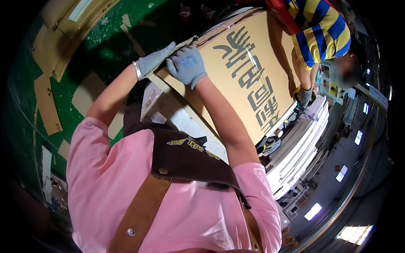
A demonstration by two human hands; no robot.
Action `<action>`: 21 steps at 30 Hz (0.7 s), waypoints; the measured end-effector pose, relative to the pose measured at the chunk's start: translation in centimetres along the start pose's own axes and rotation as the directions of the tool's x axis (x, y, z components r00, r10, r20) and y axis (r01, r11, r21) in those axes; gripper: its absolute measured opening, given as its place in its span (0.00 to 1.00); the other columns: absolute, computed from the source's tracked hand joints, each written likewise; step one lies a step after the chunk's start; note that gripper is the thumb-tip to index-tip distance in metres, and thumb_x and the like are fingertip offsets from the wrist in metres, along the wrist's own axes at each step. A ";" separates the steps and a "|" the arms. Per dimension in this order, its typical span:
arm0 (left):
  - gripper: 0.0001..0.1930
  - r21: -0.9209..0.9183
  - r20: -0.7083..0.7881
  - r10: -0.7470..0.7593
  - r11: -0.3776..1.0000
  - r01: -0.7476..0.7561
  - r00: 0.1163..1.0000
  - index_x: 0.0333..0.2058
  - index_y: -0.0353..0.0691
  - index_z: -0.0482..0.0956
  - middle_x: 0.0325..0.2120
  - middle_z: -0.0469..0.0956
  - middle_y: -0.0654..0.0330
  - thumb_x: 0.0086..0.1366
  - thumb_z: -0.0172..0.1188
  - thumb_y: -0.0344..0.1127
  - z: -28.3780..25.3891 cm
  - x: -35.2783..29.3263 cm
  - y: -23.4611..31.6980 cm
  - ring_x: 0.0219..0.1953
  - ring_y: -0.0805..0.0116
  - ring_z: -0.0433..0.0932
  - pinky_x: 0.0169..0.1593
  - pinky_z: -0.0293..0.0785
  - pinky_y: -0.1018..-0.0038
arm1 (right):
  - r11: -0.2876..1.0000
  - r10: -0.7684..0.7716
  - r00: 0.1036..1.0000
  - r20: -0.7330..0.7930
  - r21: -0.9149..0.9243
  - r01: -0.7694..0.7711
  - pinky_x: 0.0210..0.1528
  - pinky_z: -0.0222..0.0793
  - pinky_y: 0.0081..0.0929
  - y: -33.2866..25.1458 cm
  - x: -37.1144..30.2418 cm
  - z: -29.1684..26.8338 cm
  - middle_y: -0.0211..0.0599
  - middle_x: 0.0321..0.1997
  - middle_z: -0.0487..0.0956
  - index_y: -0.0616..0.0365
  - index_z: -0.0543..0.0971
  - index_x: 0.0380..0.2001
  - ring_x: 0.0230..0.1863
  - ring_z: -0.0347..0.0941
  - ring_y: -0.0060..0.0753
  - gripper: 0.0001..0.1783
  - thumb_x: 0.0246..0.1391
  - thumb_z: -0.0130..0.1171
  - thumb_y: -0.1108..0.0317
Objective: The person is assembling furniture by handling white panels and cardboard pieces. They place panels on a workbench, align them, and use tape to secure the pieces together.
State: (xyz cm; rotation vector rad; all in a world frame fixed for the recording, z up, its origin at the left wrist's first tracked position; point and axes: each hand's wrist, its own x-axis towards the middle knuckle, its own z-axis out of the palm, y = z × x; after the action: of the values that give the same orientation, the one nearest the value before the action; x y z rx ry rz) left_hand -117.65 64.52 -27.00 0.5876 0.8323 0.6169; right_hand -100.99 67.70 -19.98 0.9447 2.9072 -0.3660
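Note:
A large flat cardboard box (232, 63) with big dark printed characters on its top lies in front of me. My left hand (155, 60), in a grey glove, rests against its left edge with the fingers stretched along the side. Right beside it, my gloved right hand (187, 66) is closed over the cardboard at the same corner, fingers curled onto the edge. The fingertips of the right hand are partly hidden. Under the near side of the box shows a pale panel (181, 121).
Across the box stands a person in a striped shirt (322, 31), whose gloved hand (304, 97) is at the box's right end. Cardboard scraps (90, 95) lie on the green floor (109, 36). Long white panels (301, 143) are stacked at right. Brown cartons (55, 46) stand at left.

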 end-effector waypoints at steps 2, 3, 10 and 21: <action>0.39 0.290 -0.004 0.221 0.934 -0.210 0.975 0.69 0.42 0.57 0.60 0.68 0.56 0.70 0.43 0.66 1.3 0.5 -0.2 0.61 0.66 0.69 0.65 0.64 0.72 | 0.962 -0.092 0.877 -0.471 0.184 0.200 0.59 0.61 0.45 0.2 -2.9 0.0 0.39 0.36 0.81 0.57 0.80 0.26 0.46 0.74 0.43 0.10 0.53 0.57 0.63; 0.45 0.330 -0.057 0.201 0.928 -0.171 0.978 0.71 0.37 0.48 0.65 0.61 0.51 0.68 0.50 0.65 2.5 0.2 -1.1 0.67 0.62 0.60 0.70 0.52 0.71 | 0.973 0.020 0.846 -0.533 0.204 0.106 0.59 0.62 0.44 -0.1 -5.8 0.2 0.41 0.40 0.81 0.57 0.80 0.30 0.47 0.74 0.44 0.07 0.52 0.58 0.65; 0.41 0.504 0.028 0.413 0.781 -0.369 0.910 0.68 0.33 0.53 0.62 0.65 0.54 0.62 0.64 0.38 4.1 0.7 -1.4 0.62 0.69 0.64 0.65 0.60 0.72 | 0.437 0.833 0.008 -0.553 0.649 -0.623 0.61 0.64 0.39 1.6 -34.6 4.7 0.48 0.56 0.75 0.60 0.76 0.53 0.56 0.71 0.51 0.19 0.59 0.55 0.70; 0.28 0.610 0.047 0.427 0.704 -0.364 0.903 0.67 0.31 0.54 0.64 0.63 0.53 0.70 0.45 0.25 6.5 -0.5 -0.5 0.64 0.66 0.63 0.66 0.59 0.71 | -0.185 0.940 -0.223 -0.256 0.164 -0.969 0.58 0.65 0.43 4.7 -58.6 9.0 0.54 0.53 0.78 0.56 0.68 0.63 0.55 0.73 0.54 0.39 0.52 0.61 0.47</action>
State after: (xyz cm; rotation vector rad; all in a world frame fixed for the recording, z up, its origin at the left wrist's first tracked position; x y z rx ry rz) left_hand -112.53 62.36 -23.60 1.3704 1.0124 0.7754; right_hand -50.90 35.72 -21.94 2.9494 1.1434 0.1299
